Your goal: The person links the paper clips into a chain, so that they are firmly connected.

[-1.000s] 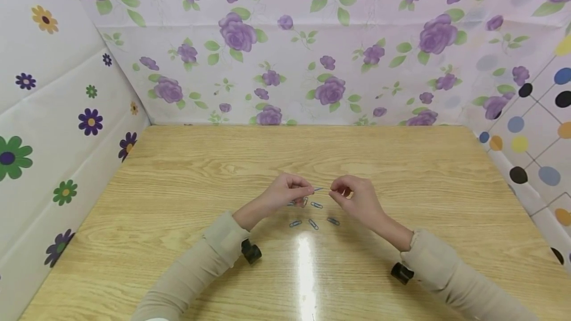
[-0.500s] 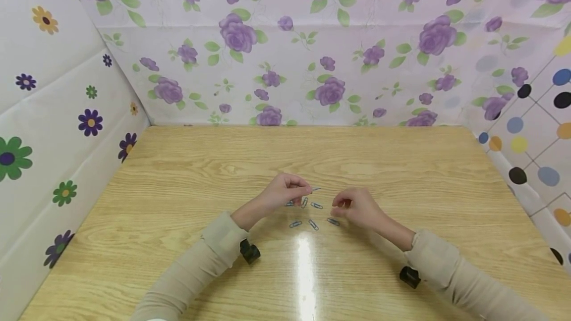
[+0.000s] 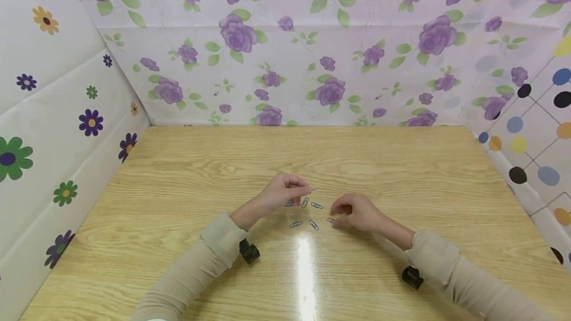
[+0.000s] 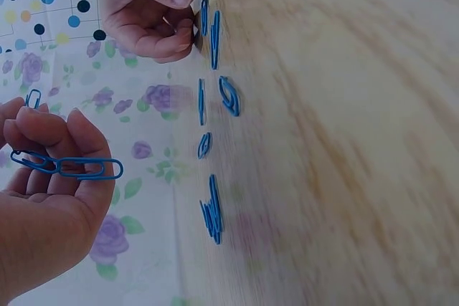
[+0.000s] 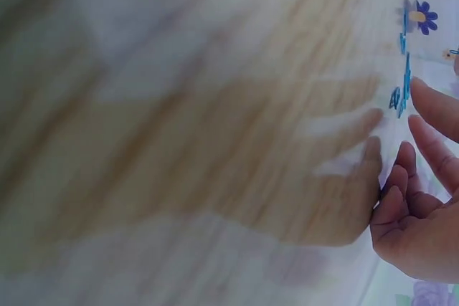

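My left hand (image 3: 285, 189) pinches a blue paper clip (image 4: 33, 98) above the table. In the left wrist view, two linked paper clips (image 4: 90, 168) lie across that hand's fingers; whether they join the pinched clip is hidden by the fingers. Low over the table, my right hand (image 3: 357, 213) has its thumb and fingers apart beside a paper clip (image 3: 330, 220), partly covered by the thumb. Other blue clips lie nearby: one paper clip (image 3: 316, 205) between the hands, another (image 3: 314, 224) closer to me, and a small cluster (image 4: 214, 214) under the left hand.
The wooden table (image 3: 214, 162) stretches around both hands. A flowered cloth (image 3: 285, 63) stands behind it, with patterned cloths at the left and right sides. Black wrist cameras (image 3: 249, 251) hang below both sleeves.
My right hand has moved down and towards me, away from the left hand, to the rightmost paper clip on the table. The left hand has drifted slightly left, still pinching its clip.
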A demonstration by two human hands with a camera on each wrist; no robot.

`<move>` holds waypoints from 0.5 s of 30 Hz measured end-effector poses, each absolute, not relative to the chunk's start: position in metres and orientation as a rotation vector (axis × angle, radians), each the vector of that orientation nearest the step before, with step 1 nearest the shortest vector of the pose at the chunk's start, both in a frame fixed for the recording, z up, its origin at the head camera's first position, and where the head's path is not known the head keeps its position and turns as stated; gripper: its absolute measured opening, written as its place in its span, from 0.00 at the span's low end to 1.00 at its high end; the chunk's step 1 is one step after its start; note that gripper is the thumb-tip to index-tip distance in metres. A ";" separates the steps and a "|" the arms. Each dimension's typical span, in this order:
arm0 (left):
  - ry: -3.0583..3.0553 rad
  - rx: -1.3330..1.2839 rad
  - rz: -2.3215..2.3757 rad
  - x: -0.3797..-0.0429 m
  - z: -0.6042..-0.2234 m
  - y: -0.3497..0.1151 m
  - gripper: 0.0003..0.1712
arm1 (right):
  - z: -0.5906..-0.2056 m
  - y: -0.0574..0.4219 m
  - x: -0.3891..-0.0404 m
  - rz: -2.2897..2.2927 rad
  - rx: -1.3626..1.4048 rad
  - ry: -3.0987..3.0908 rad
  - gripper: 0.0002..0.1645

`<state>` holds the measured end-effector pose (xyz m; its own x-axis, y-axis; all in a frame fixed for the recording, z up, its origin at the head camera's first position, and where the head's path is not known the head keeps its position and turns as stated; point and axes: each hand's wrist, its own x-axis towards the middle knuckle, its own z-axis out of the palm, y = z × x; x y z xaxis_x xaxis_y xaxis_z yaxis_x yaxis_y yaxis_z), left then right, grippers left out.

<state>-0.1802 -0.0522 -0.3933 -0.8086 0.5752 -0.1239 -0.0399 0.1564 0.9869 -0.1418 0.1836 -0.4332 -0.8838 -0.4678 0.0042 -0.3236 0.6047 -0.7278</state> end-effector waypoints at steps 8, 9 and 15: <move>1.962 0.516 1.704 -0.178 -0.388 -0.054 0.11 | -0.434 0.183 -0.141 -1.096 -0.703 2.655 0.06; 1.960 0.515 1.700 -0.177 -0.385 -0.054 0.11 | -0.435 0.183 -0.141 -1.082 -0.714 2.661 0.06; 1.965 0.518 1.664 -0.167 -0.367 -0.055 0.13 | -0.434 0.181 -0.141 -1.000 -0.771 2.687 0.06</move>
<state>-0.1671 -0.0547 -0.3669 -0.7976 0.5879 -0.1347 -0.0359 0.1766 0.9836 -0.1405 0.1807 -0.4340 -0.8512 -0.5245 0.0180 -0.4086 0.6408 -0.6499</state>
